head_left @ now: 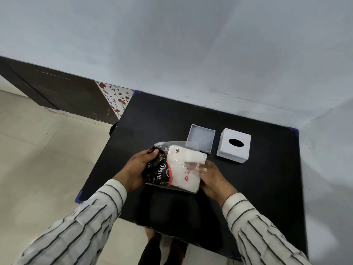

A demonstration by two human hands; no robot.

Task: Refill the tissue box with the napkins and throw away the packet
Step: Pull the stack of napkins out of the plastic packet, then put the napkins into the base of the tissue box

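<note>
- The left hand [138,169] is gripping the dark end of the packet [162,169], with its fingers curling over the far edge and its back facing up.
- The right hand [214,178] is holding the packet's white end. Its thumb is lying on top by the clear film, and its other fingers are going underneath, out of sight.
- Both hands are sitting close together in front of the body, palms facing inward toward each other.
- Both forearms are reaching forward from the lower corners and converging, the left sleeve [82,226] and the right sleeve [257,226] covering them down to the wrists.
</note>
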